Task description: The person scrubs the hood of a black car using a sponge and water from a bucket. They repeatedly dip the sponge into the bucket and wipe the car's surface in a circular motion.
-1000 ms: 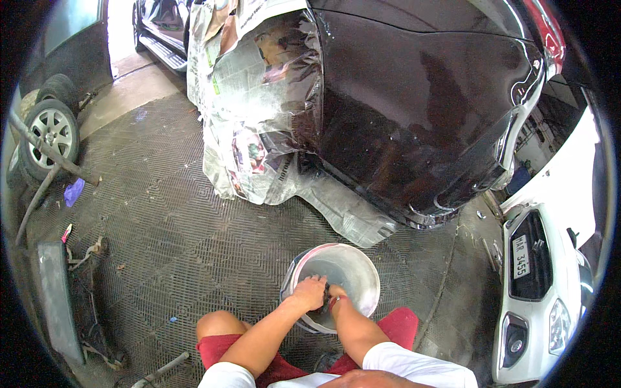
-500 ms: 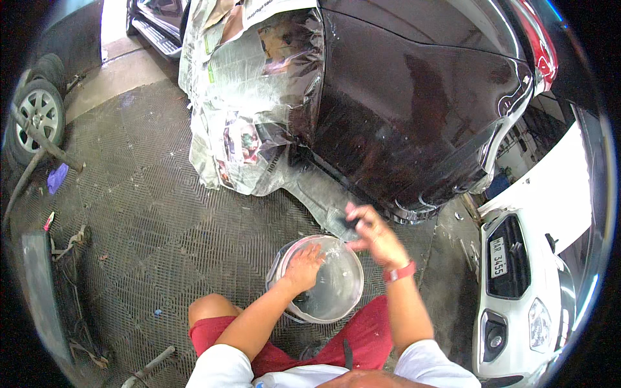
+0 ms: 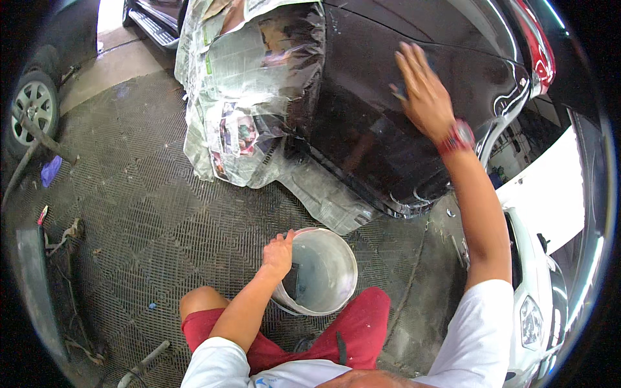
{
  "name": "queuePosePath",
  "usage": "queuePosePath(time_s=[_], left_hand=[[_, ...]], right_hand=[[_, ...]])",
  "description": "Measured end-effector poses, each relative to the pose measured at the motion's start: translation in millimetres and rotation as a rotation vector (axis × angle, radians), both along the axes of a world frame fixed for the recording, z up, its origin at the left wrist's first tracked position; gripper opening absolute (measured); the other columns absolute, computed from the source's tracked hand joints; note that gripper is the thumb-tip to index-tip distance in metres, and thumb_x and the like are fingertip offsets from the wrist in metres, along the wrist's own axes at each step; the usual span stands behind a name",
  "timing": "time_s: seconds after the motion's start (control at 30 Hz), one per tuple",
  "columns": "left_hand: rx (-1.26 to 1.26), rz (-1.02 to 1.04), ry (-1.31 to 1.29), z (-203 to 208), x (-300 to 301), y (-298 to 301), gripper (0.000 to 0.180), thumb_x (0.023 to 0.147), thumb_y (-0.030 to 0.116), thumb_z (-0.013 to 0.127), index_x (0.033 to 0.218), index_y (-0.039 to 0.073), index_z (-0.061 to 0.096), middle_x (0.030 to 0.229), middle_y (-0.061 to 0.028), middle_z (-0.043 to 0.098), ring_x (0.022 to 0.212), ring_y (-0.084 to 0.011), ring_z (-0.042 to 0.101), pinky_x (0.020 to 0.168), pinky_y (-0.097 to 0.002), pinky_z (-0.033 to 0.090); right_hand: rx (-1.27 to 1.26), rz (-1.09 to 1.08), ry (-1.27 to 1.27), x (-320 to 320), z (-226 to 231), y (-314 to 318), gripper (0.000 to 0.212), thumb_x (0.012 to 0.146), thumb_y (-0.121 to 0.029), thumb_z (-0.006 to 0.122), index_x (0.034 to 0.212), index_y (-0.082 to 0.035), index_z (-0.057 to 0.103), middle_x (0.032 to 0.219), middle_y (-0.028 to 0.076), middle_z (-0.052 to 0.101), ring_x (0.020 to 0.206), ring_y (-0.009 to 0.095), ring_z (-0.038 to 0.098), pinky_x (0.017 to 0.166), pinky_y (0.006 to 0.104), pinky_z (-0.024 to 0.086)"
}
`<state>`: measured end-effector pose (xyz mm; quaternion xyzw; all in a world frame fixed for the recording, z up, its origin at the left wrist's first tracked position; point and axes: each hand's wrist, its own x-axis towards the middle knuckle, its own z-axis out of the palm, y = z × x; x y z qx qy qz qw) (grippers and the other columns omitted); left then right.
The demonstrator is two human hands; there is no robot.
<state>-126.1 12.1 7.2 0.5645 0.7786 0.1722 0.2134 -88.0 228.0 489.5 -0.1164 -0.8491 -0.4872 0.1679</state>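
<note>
My left hand [image 3: 278, 256] is closed over the left rim of a whitish plastic bucket [image 3: 353, 266], which stands on the floor between my knees. Cloudy greyish water [image 3: 315, 275] fills part of it, and a dark flat piece [image 3: 292, 279] shows at its inner left side. Up against the dark, glossy car panel [image 3: 369, 84], my right hand [image 3: 424, 97] is stretched out flat, thumb apart from the fingers. Whether anything lies under that palm is hidden. Wet-looking streaks mark the panel. Newspaper masking [image 3: 239, 77] covers the car to the left of it.
Ribbed matting [image 3: 142, 213] covers the floor. A wheel [image 3: 37, 107], a purple cloth or bag [image 3: 51, 171] and a long grey part [image 3: 39, 284] lie at the left. A white car [image 3: 532, 323] stands close on my right. A pipe-like bar [image 3: 145, 364] is at the lower left.
My right hand has risen from beside the bucket to the car panel and flattened out. My left hand has shifted from over the bucket's opening to its left rim.
</note>
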Motion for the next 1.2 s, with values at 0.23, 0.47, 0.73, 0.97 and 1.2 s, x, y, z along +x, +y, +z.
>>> queuePosePath(time_s=[0.23, 0.47, 0.73, 0.97, 1.2], left_hand=[[0.088, 0.018, 0.004, -3.1, 4.4, -11.7, 0.075, 0.094, 0.012, 0.069, 0.163, 0.013, 0.042, 0.13, -0.0156, 0.064, 0.113, -0.0323, 0.072, 0.091, -0.0445, 0.063], [0.077, -0.004, -0.144, 8.0, -1.8, -4.8, 0.087, 0.083, 0.003, 0.076, 0.162, 0.012, 0.041, 0.136, -0.019, 0.062, 0.121, -0.038, 0.069, 0.096, -0.051, 0.06], [0.136, 0.043, -0.167, 0.9, -3.9, -9.4, 0.082, 0.081, 0.0, 0.075, 0.157, 0.012, 0.046, 0.131, -0.0193, 0.064, 0.116, -0.0399, 0.071, 0.094, -0.0522, 0.06], [0.161, 0.03, -0.155, 6.9, -12.3, -13.5, 0.079, 0.08, 0.003, 0.077, 0.154, 0.01, 0.05, 0.128, -0.0184, 0.066, 0.115, -0.0366, 0.072, 0.091, -0.0479, 0.062], [0.178, 0.006, -0.198, 3.1, -4.6, -7.1, 0.082, 0.079, 0.0, 0.076, 0.155, 0.011, 0.049, 0.131, -0.0217, 0.065, 0.117, -0.0406, 0.071, 0.096, -0.0503, 0.06]], right_hand=[[0.001, -0.079, 0.131, 34.6, -37.6, 4.5, 0.07, 0.105, -0.025, 0.063, 0.163, 0.005, 0.037, 0.176, 0.024, 0.028, 0.165, 0.039, 0.022, 0.133, 0.0556, 0.022], [0.104, 0.112, 0.039, -120.5, -45.0, 29.5, 0.068, 0.107, -0.031, 0.06, 0.157, 0.011, 0.043, 0.168, 0.03, 0.039, 0.16, 0.042, 0.033, 0.133, 0.0515, 0.024], [0.017, 0.134, 0.161, -71.2, -61.7, 32.4, 0.07, 0.106, -0.029, 0.062, 0.16, 0.01, 0.04, 0.171, 0.03, 0.033, 0.162, 0.043, 0.028, 0.132, 0.0566, 0.024], [-0.011, 0.244, 0.091, -136.2, -52.3, 32.8, 0.068, 0.106, -0.031, 0.059, 0.157, 0.012, 0.043, 0.167, 0.03, 0.041, 0.159, 0.041, 0.036, 0.132, 0.0536, 0.025], [0.036, 0.237, 0.161, -141.2, -54.2, 39.9, 0.066, 0.106, -0.033, 0.059, 0.153, 0.013, 0.048, 0.164, 0.032, 0.044, 0.157, 0.044, 0.037, 0.132, 0.0534, 0.025]])
